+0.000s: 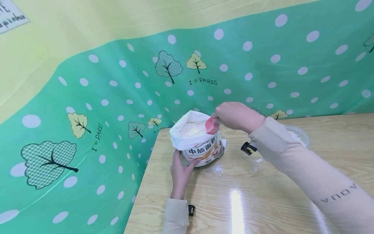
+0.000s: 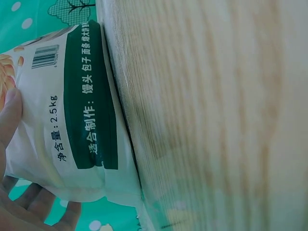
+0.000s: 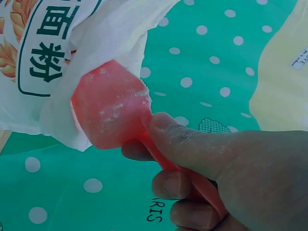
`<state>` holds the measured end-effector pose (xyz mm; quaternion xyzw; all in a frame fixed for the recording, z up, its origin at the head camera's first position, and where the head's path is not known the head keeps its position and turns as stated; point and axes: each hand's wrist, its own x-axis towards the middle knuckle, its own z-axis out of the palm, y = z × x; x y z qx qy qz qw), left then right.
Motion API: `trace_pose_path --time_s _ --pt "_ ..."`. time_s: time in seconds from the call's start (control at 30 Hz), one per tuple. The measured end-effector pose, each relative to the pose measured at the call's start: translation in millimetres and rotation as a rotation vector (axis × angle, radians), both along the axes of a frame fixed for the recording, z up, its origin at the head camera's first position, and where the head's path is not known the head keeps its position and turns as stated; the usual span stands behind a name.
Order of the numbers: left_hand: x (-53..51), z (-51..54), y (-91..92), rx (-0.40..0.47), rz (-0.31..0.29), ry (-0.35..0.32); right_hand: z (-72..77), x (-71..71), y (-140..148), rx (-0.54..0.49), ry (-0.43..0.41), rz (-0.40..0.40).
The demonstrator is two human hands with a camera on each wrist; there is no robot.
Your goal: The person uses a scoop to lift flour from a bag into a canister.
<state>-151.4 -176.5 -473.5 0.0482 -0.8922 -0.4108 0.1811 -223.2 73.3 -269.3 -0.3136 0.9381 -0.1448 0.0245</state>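
Observation:
A white flour bag (image 1: 201,151) stands on the table with its top edge rolled open and white flour (image 1: 193,129) showing inside. My left hand (image 1: 180,172) grips the bag low on its near left side; in the left wrist view the thumb (image 2: 10,118) lies on the printed front and the fingers curl beneath. Over the bag's right rim, my right hand (image 1: 238,115) holds a red scoop (image 1: 212,125) by its handle. The right wrist view shows white powder on the scoop's outside (image 3: 113,106) and on the thumb. What the scoop contains is hidden there.
Behind my right forearm, a clear round bowl (image 1: 305,135) with white powder is partly covered. Flour is spilled (image 1: 217,169) on the wooden table (image 1: 210,201). A green dotted cloth (image 1: 233,65) hangs along the table's back and left sides.

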Motion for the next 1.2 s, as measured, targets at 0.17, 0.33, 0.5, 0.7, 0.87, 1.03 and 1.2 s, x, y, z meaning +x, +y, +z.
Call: trace_pose_path --time_s 0.17,0.33,0.5,0.7,0.87,1.03,1.2 --pt "0.7 -1.5 0.7 -0.012 -0.009 0.006 2.0 -8.9 -3.5 0.044 -0.073 0.017" --pt "1.7 -2.4 2.5 -0.042 -0.011 0.019 5.6 -14.2 -9.6 0.101 -0.160 0.050" --pt "2.5 -2.8 4.0 -0.057 -0.010 0.022 11.7 -19.4 -18.0 0.159 -0.238 0.062" --pt "4.1 -2.0 3.9 -0.044 -0.016 0.018 22.2 -29.8 -30.8 0.273 -0.321 0.061" --pt "3.7 -0.7 2.6 -0.046 -0.009 0.032 26.3 -33.6 -44.1 0.350 -0.324 0.048" --pt "2.0 -1.0 1.8 -0.061 -0.004 0.033 25.3 -30.0 -60.2 0.387 -0.286 0.011" --pt "2.4 -1.0 2.1 -0.066 -0.011 0.021 15.4 -25.7 -75.6 0.405 -0.316 0.015"
